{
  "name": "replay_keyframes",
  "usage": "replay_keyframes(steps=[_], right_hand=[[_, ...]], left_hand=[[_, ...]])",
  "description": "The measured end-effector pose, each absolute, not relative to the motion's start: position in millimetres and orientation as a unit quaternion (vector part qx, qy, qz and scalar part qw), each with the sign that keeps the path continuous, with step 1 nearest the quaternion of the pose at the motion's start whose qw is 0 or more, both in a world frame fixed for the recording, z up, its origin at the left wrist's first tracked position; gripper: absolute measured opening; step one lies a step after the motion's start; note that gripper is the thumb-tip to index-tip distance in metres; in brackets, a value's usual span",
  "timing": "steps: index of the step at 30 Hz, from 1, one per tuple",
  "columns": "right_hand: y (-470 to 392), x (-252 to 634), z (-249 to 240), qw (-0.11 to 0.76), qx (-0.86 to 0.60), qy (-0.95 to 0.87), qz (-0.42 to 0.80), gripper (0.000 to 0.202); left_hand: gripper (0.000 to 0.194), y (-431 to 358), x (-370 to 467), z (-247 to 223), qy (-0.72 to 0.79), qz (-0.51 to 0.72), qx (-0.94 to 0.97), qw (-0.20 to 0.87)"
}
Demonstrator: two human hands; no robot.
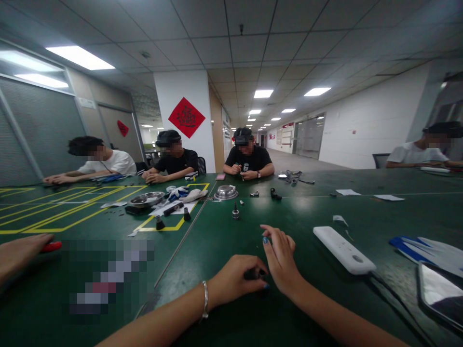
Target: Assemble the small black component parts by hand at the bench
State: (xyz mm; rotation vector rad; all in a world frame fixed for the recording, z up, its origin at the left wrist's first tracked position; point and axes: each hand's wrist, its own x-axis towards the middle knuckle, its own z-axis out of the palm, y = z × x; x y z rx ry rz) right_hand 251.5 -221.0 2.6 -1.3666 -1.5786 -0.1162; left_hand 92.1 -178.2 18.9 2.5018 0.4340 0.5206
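My left hand [240, 274], with a silver bracelet at the wrist, is wrapped round a small black part [254, 273] with a dark hollow end. Its exact kind is hidden by my fingers. Close to its right, my right hand [280, 255] is raised over the green table [202, 308], fingers stretched out and holding nothing. Beyond both hands a small metal fitting with a thin stem [236, 212] stands upright. Behind it are a black elbow-shaped part [275, 194] and a small dark metal piece [254, 194].
A white power strip [343, 250] and a phone [443, 294] lie at right, beside blue-and-white gloves [430, 253]. Metal bowls [226, 193] and black cones [159, 222] stand ahead. Another person's hand [25, 253] with a red-handled tool [51, 247] is at left; several people sit opposite.
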Motion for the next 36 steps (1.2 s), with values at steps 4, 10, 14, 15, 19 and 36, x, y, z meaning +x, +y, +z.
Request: replay_keyframes(steps=[4, 10, 14, 15, 19, 36], right_hand=[[-220, 253, 3, 0.515, -0.566, -0.644, -0.024, 0.029], [-219, 249, 0, 0.506, -0.568, -0.648, 0.028, 0.031], [-223, 247, 1, 0.482, -0.559, -0.674, 0.018, 0.03], [-224, 247, 0, 0.477, -0.556, -0.68, 0.014, 0.03], [-227, 242, -2, 0.459, -0.541, -0.705, 0.008, 0.03], [-229, 237, -2, 0.409, -0.561, -0.719, -0.025, 0.032]], left_hand=[[0.023, -181, 89, 39, 0.133, 0.105, 0.935, 0.312], [0.018, -160, 56, 78, 0.227, 0.0, 0.912, 0.342], [0.018, -139, 26, 84, 0.322, 0.001, 0.903, 0.284], [0.019, -133, 19, 84, 0.346, 0.008, 0.903, 0.254], [0.016, -105, -11, 81, 0.476, 0.01, 0.874, 0.093], [0.029, -8, -38, 66, 0.728, 0.041, 0.677, -0.104]])
